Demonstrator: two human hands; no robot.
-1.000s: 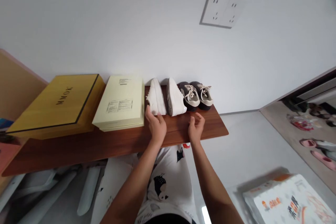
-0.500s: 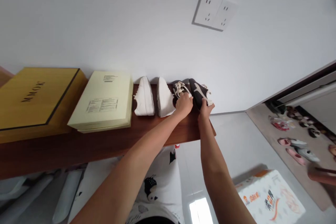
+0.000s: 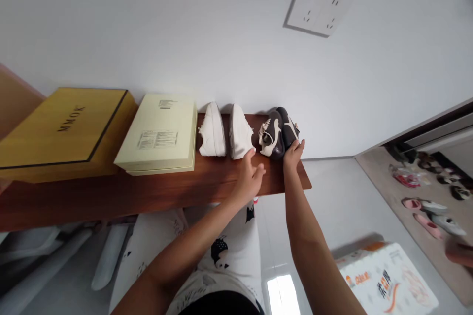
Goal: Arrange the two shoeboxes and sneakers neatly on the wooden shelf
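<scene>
- The right hand (image 3: 293, 154) is partly closed, its fingers curled against the near end of the dark sneakers (image 3: 279, 133); it seems to have hold of them, though the fingers hide the exact grip.
- The left hand (image 3: 249, 179) is open with its fingers spread, holding nothing, above the wooden tabletop (image 3: 148, 194) and just beside the nearer white sneaker.
- The dark sneakers have cream soles and stand as a tilted pair, pressed against each other at the tabletop's far end.
- The white sneakers (image 3: 226, 132) sit side by side between the dark pair and the boxes, with a narrow gap between the two.
- Two closed boxes lie on the tabletop: a pale cream box (image 3: 157, 133) with printed labels, and a yellow box (image 3: 62, 128) marked "MMOK" – both lids are on, so their contents are hidden.
- A plastic-wrapped pack (image 3: 386, 280) lies on the floor at lower right.
- Shoes and pink slippers (image 3: 426, 225) lie on a mat (image 3: 384, 177); a blurred hand (image 3: 458, 254) at the right edge looks like another person's.
</scene>
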